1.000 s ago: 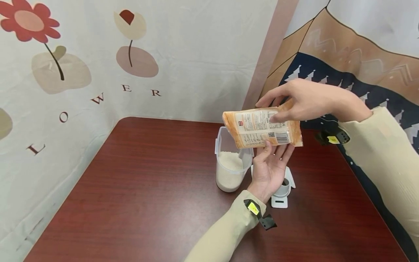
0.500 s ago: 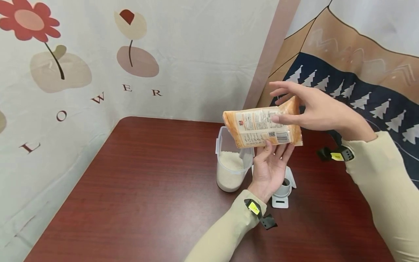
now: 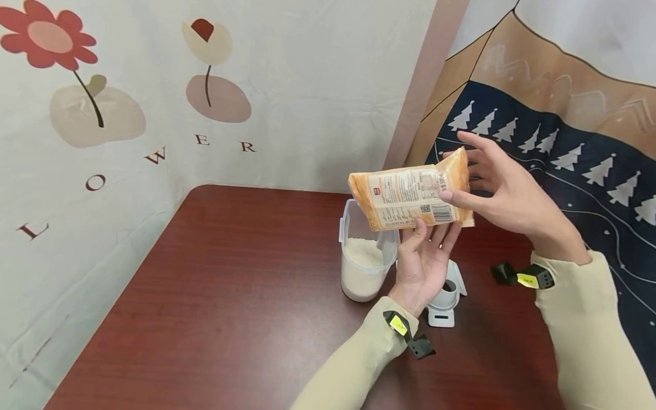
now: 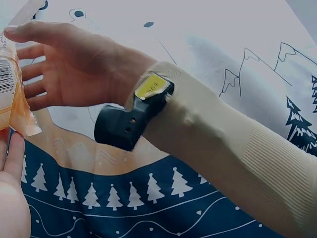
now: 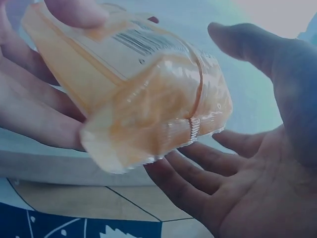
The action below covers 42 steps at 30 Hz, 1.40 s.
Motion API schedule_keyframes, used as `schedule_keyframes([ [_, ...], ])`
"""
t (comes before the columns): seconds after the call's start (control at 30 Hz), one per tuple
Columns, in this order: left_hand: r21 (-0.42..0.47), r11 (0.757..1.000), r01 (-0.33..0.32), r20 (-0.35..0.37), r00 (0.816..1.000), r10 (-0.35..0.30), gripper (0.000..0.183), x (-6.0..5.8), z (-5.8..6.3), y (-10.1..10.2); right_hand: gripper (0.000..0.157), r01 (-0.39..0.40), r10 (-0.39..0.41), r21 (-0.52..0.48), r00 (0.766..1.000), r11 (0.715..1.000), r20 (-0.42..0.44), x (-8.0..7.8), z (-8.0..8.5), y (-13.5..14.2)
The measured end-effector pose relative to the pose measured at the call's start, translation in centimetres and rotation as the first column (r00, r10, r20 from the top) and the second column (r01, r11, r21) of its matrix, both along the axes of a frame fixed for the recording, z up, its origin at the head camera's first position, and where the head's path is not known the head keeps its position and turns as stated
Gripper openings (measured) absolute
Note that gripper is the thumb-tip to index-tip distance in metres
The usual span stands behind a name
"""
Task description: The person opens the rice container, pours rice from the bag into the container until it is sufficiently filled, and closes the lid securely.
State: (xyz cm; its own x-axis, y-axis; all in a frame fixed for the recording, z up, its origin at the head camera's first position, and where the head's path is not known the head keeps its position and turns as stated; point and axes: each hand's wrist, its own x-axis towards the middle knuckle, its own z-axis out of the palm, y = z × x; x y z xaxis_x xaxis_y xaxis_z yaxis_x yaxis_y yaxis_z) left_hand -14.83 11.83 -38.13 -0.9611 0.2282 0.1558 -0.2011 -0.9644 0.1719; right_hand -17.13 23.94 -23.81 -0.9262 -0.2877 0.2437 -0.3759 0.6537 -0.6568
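A plastic bag [image 3: 410, 196] with orange film and a printed label is held up above the table in the head view. My left hand [image 3: 421, 267] grips its lower edge from beneath, thumb on the label side and fingers behind. My right hand [image 3: 512, 193] is at the bag's right end with fingers spread and thumb apart, the fingers partly hidden behind it. In the right wrist view, a thin brown band [image 5: 200, 79] runs round the bag's end, between that hand's thumb and fingers. In the left wrist view, only the bag's end [image 4: 7, 84] shows.
Below the bag stands an open clear tub [image 3: 364, 273] partly filled with off-white grains. A small white scale [image 3: 442, 317] with a round cup on it sits behind my left wrist. Both are on the dark red table [image 3: 230, 296]; printed cloths [image 3: 318, 85] hang behind it.
My right hand has drawn down and to the right, toward the bag's right end, its fingers coming away from the top edge. The left hand and the bag have stayed nearly still.
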Motion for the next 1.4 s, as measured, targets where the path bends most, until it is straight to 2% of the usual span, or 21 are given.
schedule_keyframes([
  [0.17,-0.005,1.0,-0.002,-0.007,1.0,0.002,0.049,0.0,0.0,0.0,0.09,0.059,-0.059,-0.046,0.998,0.997,-0.009,0.7,-1.1,0.1],
  [0.4,-0.009,1.0,-0.003,0.001,1.0,0.003,0.049,0.0,-0.1,0.0,0.073,0.118,-0.12,-0.084,0.993,0.989,-0.014,0.8,-2.1,0.1],
  [0.63,-0.036,0.999,0.008,-0.016,1.0,-0.009,0.053,0.0,-0.3,0.2,0.067,0.093,-0.099,-0.138,0.994,0.986,-0.037,0.4,-2.3,0.3],
  [0.9,-0.103,0.993,0.065,-0.017,0.998,-0.067,0.058,0.3,-0.4,0.0,0.069,0.067,-0.073,-0.078,0.995,0.995,-0.069,-0.1,-2.1,0.5],
  [1.07,-0.167,0.983,0.078,-0.019,0.996,-0.082,0.054,0.4,-0.4,-0.3,0.067,0.049,-0.054,-0.061,0.995,0.997,-0.087,-0.4,-1.9,0.5],
  [1.23,-0.247,0.964,0.095,-0.058,0.992,-0.113,0.053,0.5,-0.6,-0.8,0.067,0.045,-0.047,-0.03,0.995,0.999,-0.087,-0.7,-1.5,0.3],
  [1.4,-0.295,0.943,0.153,-0.08,0.98,-0.184,0.048,0.7,-0.6,-1.7,0.069,0.039,-0.039,0.006,0.997,0.999,-0.069,-0.9,-1.0,-0.1],
])
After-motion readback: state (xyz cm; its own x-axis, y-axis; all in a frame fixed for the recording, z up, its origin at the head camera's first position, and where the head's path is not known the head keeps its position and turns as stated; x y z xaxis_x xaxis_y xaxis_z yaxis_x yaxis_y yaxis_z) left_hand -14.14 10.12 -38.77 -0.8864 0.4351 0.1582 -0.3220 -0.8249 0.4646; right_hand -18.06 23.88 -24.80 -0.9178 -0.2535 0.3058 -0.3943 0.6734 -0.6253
